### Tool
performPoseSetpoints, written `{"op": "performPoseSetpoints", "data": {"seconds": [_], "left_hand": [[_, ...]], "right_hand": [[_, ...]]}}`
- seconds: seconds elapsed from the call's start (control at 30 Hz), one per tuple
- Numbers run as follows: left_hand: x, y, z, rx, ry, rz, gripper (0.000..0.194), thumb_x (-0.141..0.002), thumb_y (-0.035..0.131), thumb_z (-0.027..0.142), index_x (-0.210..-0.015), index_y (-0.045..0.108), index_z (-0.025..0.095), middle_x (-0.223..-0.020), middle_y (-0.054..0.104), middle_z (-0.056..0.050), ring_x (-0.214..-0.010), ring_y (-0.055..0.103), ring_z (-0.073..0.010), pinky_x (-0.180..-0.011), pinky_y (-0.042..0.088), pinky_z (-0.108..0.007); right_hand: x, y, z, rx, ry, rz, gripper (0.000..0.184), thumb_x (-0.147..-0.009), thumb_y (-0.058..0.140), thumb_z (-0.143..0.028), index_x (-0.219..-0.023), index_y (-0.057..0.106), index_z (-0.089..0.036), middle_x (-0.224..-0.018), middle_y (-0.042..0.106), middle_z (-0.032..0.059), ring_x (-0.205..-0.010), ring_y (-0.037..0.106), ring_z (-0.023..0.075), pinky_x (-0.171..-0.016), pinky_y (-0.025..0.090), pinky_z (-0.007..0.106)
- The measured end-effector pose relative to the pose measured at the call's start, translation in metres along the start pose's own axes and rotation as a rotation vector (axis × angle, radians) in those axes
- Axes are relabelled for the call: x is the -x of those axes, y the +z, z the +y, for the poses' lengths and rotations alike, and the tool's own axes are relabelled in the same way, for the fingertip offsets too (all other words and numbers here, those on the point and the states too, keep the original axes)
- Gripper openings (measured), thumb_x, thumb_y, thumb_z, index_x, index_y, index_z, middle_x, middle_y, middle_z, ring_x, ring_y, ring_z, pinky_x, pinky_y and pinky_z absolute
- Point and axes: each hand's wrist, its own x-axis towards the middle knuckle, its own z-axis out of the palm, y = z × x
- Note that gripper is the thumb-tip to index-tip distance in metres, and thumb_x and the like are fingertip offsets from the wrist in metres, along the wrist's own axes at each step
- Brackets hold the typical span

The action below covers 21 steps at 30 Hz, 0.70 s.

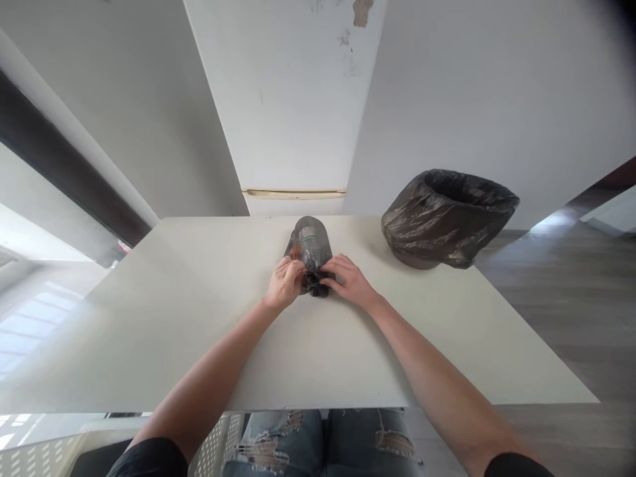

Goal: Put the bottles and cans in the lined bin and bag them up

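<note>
A dark, see-through plastic bag lies near the far edge of the table, wrapped around contents that show faintly with a green line and an orange patch. Its gathered, bunched end points toward me. My left hand pinches the left side of that bunched end, fingers closed on it. On the other side, my right hand grips the same gathered plastic between thumb and fingers. What exactly is inside the bag I cannot make out.
A bin lined with a dark plastic bag stands at the table's far right corner. The white table reaches to a white panel and grey walls behind. Below on the left is a perforated cream basket.
</note>
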Motion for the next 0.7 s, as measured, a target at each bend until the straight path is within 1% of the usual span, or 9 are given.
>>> {"op": "performPoseSetpoints", "data": {"seconds": [0.03,0.1,0.27,0.4,0.5,0.53,0.6,0.67,0.7], "left_hand": [[0.0,0.0,0.0,0.0,-0.006,0.004,0.01,-0.105,0.049,0.018,-0.103,0.058,0.021,-0.082,0.069,-0.004,-0.068,0.058,-0.0161,-0.068,0.049,-0.031],[0.0,-0.001,0.0,-0.006,-0.017,0.003,0.012,-0.105,0.048,0.017,-0.105,0.059,0.021,-0.083,0.07,-0.004,-0.067,0.06,-0.0161,-0.068,0.05,-0.031],[-0.002,-0.002,-0.001,-0.039,0.035,-0.04,0.023,-0.103,0.043,0.01,-0.113,0.06,0.022,-0.086,0.072,-0.004,-0.069,0.063,-0.0164,-0.069,0.049,-0.031],[-0.002,-0.002,-0.004,-0.042,0.028,-0.102,0.025,-0.104,0.041,0.011,-0.113,0.062,0.022,-0.085,0.071,-0.004,-0.071,0.063,-0.0168,-0.068,0.047,-0.031],[-0.002,-0.004,-0.002,-0.044,-0.039,-0.109,0.03,-0.107,0.035,0.015,-0.117,0.062,0.022,-0.095,0.071,-0.008,-0.082,0.064,-0.0188,-0.073,0.047,-0.032],[-0.003,-0.004,0.0,-0.036,-0.062,-0.114,0.03,-0.108,0.034,0.018,-0.119,0.062,0.022,-0.101,0.07,-0.01,-0.089,0.064,-0.0204,-0.077,0.048,-0.034],[-0.004,-0.004,0.005,-0.014,-0.08,-0.177,0.031,-0.11,0.038,0.035,-0.125,0.061,0.02,-0.113,0.069,-0.014,-0.102,0.063,-0.0254,-0.085,0.047,-0.04],[-0.007,-0.002,0.012,-0.022,-0.056,-0.286,0.046,-0.103,0.05,0.056,-0.129,0.06,0.019,-0.119,0.067,-0.017,-0.107,0.061,-0.0304,-0.09,0.045,-0.045],[-0.008,-0.001,0.014,-0.043,-0.035,-0.334,0.052,-0.099,0.057,0.061,-0.129,0.061,0.019,-0.119,0.068,-0.017,-0.106,0.061,-0.0314,-0.091,0.044,-0.046]], "right_hand": [[0.0,0.002,0.001,-0.014,0.016,0.027,0.01,-0.102,0.064,-0.036,-0.103,0.068,-0.026,-0.088,0.068,0.0042,-0.084,0.057,0.0222,-0.084,0.046,0.041],[0.0,0.003,0.003,-0.078,0.093,0.101,0.019,-0.105,0.059,-0.035,-0.092,0.068,-0.025,-0.08,0.065,0.0024,-0.078,0.055,0.0205,-0.08,0.045,0.039],[0.0,0.004,0.004,-0.322,0.393,0.248,0.034,-0.102,0.061,-0.053,-0.085,0.063,-0.024,-0.082,0.062,0.0021,-0.077,0.056,0.0195,-0.075,0.045,0.034],[-0.001,0.006,0.005,-0.442,0.484,0.287,0.039,-0.099,0.062,-0.06,-0.087,0.061,-0.023,-0.086,0.061,0.0026,-0.081,0.055,0.0196,-0.076,0.045,0.032],[-0.002,0.007,0.006,-0.483,0.522,0.368,0.039,-0.1,0.061,-0.06,-0.086,0.056,-0.024,-0.077,0.051,-0.0002,-0.072,0.048,0.0179,-0.067,0.041,0.031],[-0.002,0.008,0.006,-0.496,0.53,0.391,0.038,-0.1,0.061,-0.059,-0.087,0.055,-0.024,-0.075,0.049,-0.0008,-0.069,0.045,0.0175,-0.065,0.039,0.03],[-0.003,0.007,0.006,-0.506,0.53,0.421,0.036,-0.101,0.061,-0.057,-0.088,0.055,-0.024,-0.075,0.047,-0.0014,-0.068,0.043,0.017,-0.063,0.036,0.03],[-0.003,0.007,0.005,-0.499,0.518,0.418,0.036,-0.101,0.061,-0.056,-0.087,0.055,-0.024,-0.076,0.046,-0.0016,-0.068,0.041,0.0165,-0.064,0.036,0.03],[-0.004,0.008,0.005,-0.495,0.512,0.408,0.036,-0.101,0.061,-0.056,-0.087,0.055,-0.024,-0.076,0.045,-0.0017,-0.068,0.041,0.0163,-0.065,0.036,0.03]]}}
